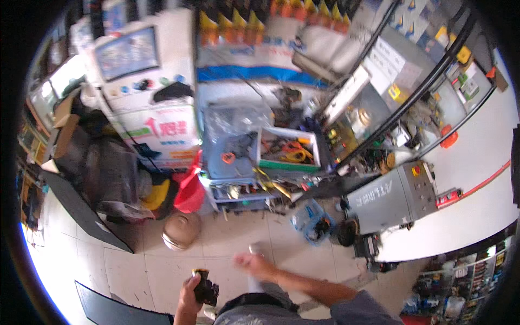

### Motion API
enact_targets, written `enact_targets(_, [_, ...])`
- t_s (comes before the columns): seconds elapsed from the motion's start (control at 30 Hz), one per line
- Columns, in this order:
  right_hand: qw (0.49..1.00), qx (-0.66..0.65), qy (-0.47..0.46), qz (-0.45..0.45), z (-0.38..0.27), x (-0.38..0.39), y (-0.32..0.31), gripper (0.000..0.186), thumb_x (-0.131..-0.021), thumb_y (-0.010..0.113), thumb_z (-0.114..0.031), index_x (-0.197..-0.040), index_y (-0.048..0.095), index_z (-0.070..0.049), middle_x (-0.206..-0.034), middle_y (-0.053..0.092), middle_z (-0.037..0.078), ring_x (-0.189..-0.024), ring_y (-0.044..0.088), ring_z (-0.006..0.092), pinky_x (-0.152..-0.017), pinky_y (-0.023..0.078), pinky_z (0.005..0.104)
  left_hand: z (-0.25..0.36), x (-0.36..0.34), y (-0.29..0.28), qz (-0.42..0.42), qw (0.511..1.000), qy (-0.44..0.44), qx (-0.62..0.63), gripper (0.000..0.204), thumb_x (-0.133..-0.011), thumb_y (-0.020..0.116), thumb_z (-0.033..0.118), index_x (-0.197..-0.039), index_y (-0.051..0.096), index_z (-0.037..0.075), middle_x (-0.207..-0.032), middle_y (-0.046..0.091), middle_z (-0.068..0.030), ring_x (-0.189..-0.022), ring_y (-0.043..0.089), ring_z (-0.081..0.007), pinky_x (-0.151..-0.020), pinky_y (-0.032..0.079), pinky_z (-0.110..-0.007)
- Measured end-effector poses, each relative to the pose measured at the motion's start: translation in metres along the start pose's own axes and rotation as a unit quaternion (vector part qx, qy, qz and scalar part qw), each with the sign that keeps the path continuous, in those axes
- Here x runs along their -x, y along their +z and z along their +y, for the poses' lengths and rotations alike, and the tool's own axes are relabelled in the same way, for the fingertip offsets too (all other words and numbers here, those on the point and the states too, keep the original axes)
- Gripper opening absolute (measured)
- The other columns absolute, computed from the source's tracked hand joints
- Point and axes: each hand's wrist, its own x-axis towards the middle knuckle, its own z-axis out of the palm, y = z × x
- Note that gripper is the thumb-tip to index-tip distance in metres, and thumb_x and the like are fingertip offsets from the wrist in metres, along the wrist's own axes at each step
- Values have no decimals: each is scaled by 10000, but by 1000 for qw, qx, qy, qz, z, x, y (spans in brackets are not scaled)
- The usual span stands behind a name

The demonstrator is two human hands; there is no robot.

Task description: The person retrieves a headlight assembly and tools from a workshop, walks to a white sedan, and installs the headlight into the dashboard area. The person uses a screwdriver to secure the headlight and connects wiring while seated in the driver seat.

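My left hand (189, 291) is closed around a dark, irregular object (207, 288) with a bit of yellow on top, at the lower middle of the view. Too little detail shows to name it more exactly. To its upper right, my right hand (252, 262) reaches out over the tiled floor, smeared by motion, so I cannot make out its fingers or whether they hold anything. My feet are partly visible below it.
Ahead stands a cluttered blue cart (225, 165) with a tool tray (287, 168). Around it are a red bucket (189, 192), a round beige object (180, 230), a blue plastic crate (311, 222) and a grey machine (384, 200). Dark panels (86, 211) lean at the left.
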Motion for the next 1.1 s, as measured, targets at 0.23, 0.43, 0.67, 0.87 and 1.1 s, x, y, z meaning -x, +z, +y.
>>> enact_targets(0.23, [774,271,58,570,143,-26,-427,198,-901,714,-217,-923,651,-31,-826,714,193,-826,710,359,-737,547,454,14,-74,156,-25,951,-151,-267,442,-991,655,370,-1184,691,-26,-949,727,-75,-678,650,-118,-580,525,-253])
enact_targets(0.43, [856,113,281,419,213,-65,-518,451,-977,612,-423,-782,599,-17,-556,571,93,-383,540,228,-358,427,381,17,-84,175,43,962,-88,-256,450,-1003,613,410,-1139,703,-10,-822,686,-44,-619,632,-125,-516,513,-281])
enact_targets(0.67, [804,411,126,412,265,-56,-513,441,-995,552,-408,-908,691,1,-848,684,275,-844,660,468,-777,515,559,4,-73,136,165,969,-71,-168,412,-1014,616,350,-1134,696,-36,-836,692,-51,-653,636,-116,-588,527,-266])
enact_targets(0.87, [766,468,69,435,216,-30,-526,452,-992,554,-383,-754,655,-13,-752,653,266,-740,632,484,-685,492,569,-10,-72,120,194,964,-74,-164,424,-1012,609,376,-1149,691,-17,-856,703,-61,-657,650,-133,-574,521,-285])
enact_targets(1.1, [779,253,-13,574,86,-1,-561,477,-1022,525,-365,-728,620,-2,-611,590,214,-542,566,400,-541,438,485,-8,-81,127,168,977,-78,-102,435,-1017,583,413,-1199,666,27,-798,676,-46,-521,570,-116,-401,389,-261])
